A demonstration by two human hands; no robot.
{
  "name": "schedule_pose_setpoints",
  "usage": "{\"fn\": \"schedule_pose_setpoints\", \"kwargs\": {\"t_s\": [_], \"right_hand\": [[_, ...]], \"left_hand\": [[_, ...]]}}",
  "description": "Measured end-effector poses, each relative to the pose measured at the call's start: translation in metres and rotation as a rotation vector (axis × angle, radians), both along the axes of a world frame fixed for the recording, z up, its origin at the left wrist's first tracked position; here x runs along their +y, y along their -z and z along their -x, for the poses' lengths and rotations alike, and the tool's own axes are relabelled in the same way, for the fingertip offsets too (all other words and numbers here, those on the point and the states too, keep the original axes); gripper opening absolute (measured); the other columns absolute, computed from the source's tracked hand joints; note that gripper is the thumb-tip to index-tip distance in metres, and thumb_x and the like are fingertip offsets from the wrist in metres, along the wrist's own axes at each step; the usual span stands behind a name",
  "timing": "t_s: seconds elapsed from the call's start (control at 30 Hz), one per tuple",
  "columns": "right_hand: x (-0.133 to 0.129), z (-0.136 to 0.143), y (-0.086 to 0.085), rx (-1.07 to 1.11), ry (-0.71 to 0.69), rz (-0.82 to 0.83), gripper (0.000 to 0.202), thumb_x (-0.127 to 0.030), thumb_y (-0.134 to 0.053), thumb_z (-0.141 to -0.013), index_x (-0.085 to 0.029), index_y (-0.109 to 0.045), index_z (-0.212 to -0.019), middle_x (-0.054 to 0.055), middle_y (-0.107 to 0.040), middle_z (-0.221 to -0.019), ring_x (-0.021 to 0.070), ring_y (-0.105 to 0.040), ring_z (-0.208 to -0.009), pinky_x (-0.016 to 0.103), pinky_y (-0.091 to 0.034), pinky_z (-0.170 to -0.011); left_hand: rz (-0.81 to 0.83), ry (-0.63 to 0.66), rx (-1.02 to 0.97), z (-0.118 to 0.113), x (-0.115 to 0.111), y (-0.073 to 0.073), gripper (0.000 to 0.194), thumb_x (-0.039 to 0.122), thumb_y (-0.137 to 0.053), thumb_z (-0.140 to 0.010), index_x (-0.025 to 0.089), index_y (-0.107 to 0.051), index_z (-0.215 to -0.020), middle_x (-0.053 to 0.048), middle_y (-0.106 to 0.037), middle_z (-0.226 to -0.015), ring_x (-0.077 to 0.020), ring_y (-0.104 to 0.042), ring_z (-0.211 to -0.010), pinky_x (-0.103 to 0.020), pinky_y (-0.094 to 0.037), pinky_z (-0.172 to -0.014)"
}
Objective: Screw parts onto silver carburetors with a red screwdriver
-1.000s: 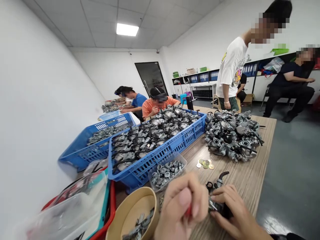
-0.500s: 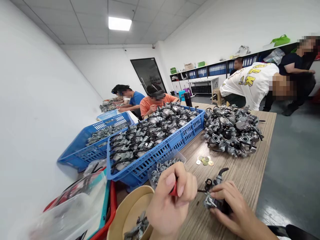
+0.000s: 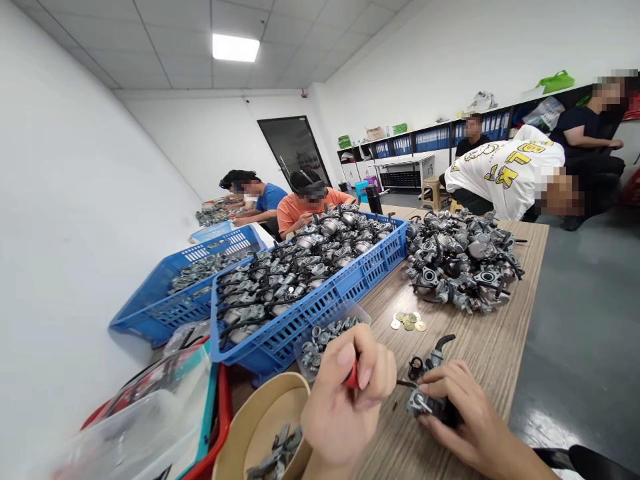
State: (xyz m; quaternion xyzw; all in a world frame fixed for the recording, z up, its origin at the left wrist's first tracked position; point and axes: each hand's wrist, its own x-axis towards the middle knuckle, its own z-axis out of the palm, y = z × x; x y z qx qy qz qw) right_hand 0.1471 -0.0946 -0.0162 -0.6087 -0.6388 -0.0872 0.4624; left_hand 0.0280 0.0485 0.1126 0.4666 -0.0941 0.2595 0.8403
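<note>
My left hand (image 3: 347,393) is closed around the red handle of a screwdriver (image 3: 353,375), whose dark shaft points right and meets a metal carburetor (image 3: 425,400). That carburetor lies on the wooden table near its front edge, with a black hose (image 3: 445,341) curving up at its top. My right hand (image 3: 463,410) grips it from the right side, thumb below and fingers above. Just beyond it are several small round metal discs (image 3: 409,321) lying flat on the table.
A blue crate (image 3: 320,300) full of carburetors stands beyond my hands, with a clear tub (image 3: 310,353) of small parts before it. A carburetor pile (image 3: 463,260) sits right. A tan bowl (image 3: 240,413) and red tray (image 3: 223,407) are at left. People sit or bend farther back.
My hands and the carburetor stay almost in place. The view has shifted slightly, and the person in the white shirt has bent lower.
</note>
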Motion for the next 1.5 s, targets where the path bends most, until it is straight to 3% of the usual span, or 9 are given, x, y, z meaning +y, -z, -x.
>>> {"fn": "schedule_pose_setpoints", "kwargs": {"t_s": [1.5], "right_hand": [[-0.0010,0.0003,-0.0009,0.003,-0.003,0.026,0.020,-0.014,-0.060,-0.096,-0.021,-0.052,-0.113,0.006,-0.070,-0.102,0.0186,-0.064,-0.088,0.035,-0.052,-0.079]], "left_hand": [[-0.024,-0.016,0.036,0.0007,0.0010,-0.0034,0.046,0.043,-0.054,-0.100,0.019,-0.036,-0.066,0.007,-0.022,-0.047,-0.0072,-0.019,-0.045,-0.024,-0.021,-0.048]]}}
